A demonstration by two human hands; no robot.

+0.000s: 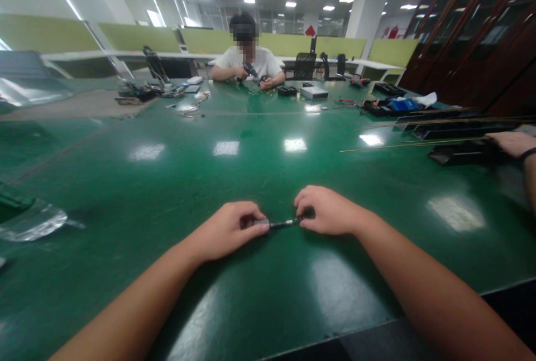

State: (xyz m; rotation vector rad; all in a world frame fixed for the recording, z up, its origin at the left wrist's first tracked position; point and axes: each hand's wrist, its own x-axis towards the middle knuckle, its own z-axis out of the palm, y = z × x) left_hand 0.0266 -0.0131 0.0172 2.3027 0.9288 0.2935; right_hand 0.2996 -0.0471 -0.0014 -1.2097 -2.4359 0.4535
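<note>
A slim, dark pen-like rod (280, 225) with a silvery band lies level between my two hands, just over the green tabletop. My left hand (232, 230) pinches its thicker greyish end between thumb and fingers. At the other end, my right hand (329, 210) has its thumb and fingers closed around the tip, where a small dark coil like a spring (300, 218) shows. Part of that tip is hidden by the fingers. The exact kind of rod is too small to tell.
Across the green table (188, 177) sits a person in a white shirt (263, 62) holding a drill-like tool. Another person's hand (513, 140) rests on black channel-shaped pieces (464, 152) at right. Clear plastic (37, 224) lies left; tools and boxes (314, 92) stand farther back.
</note>
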